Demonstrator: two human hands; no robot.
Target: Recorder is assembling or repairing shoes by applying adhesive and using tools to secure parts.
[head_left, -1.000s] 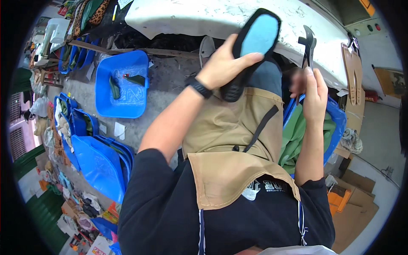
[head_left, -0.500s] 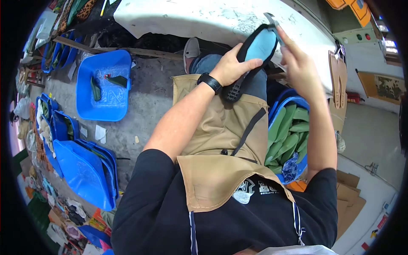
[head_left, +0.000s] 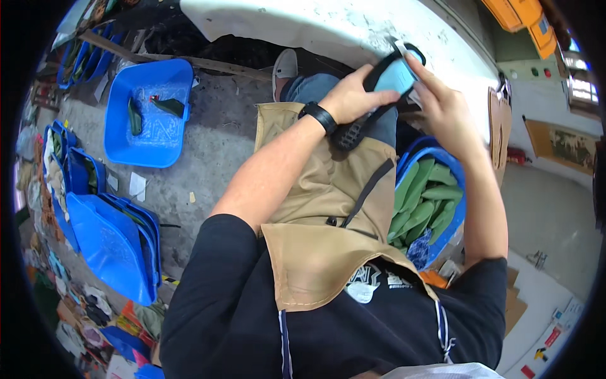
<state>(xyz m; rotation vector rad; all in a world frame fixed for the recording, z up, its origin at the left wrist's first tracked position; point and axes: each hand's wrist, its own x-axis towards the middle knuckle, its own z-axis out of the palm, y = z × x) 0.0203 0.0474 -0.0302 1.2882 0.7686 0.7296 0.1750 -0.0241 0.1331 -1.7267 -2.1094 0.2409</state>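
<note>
Stretching away to the left of a tan stitched cloth apron (head_left: 325, 259), a grey concrete floor (head_left: 218, 129) carries scattered bits of material. Beyond the apron's far edge runs a long table with a marked white top (head_left: 297, 25). A stack of bright blue plastic tubs (head_left: 107, 243) stands to the apron's left, and a squarish blue plastic tub (head_left: 148, 144) sits farther out on that same side. Just right of the apron is a deep blue plastic tub (head_left: 453, 237), heaped with flat, elongated green pieces (head_left: 424, 205).

A black, elongated shoe-shaped piece with a light-blue panel (head_left: 396, 80) is held up at the apron's far edge, over a denim-clad leg; it lies at a slant, its panelled end pointing away from the apron. The left hand (head_left: 356, 98) pinches it from the apron's left, thumb laid across the light-blue panel and the other fingers at the piece's far side. The right hand (head_left: 445, 104), blurred, curls around a slim metal hand tool (head_left: 400, 47) at the panelled end, its index finger stretched along it; most of the tool is hidden, and whether it touches the piece cannot be told.

Smaller still, two dark green folded pieces (head_left: 168, 107) lie apart in the squarish tub, and a white paper scrap (head_left: 137, 187) rests on the floor left of the apron.
</note>
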